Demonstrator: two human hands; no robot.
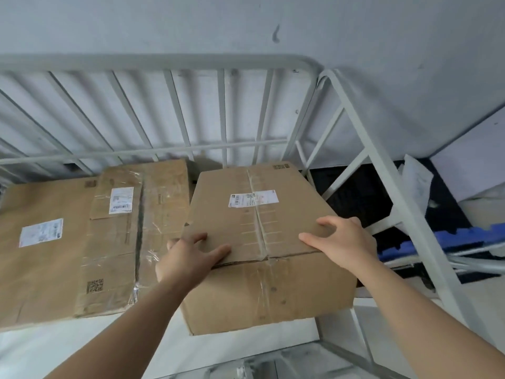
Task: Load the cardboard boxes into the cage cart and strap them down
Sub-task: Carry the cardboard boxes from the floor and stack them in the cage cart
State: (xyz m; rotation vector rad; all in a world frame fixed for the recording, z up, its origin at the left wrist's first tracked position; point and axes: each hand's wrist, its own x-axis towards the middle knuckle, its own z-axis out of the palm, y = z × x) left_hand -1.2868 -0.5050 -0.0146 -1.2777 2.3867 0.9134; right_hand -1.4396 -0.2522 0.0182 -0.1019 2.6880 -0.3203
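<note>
Nearest, left hand (191, 258): fingers straight and spread, pressing the near-left top corner of the cardboard box (259, 291).
Right hand (341, 242): curled over the near-right top edge, gripping it, thumb on top.
Cardboard box: taped seam and white label up; at the right side of the cage cart (224, 105), close to its back bars.
Middle box (131, 214): flat, just left of it, overlapping the left box (41, 255).
Left box: flat, white label up.

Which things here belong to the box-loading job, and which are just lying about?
Job: taped box held by left hand and right hand; large box; middle box; cage cart.
Lying about: white plastic bag; blue foam sheet.
</note>
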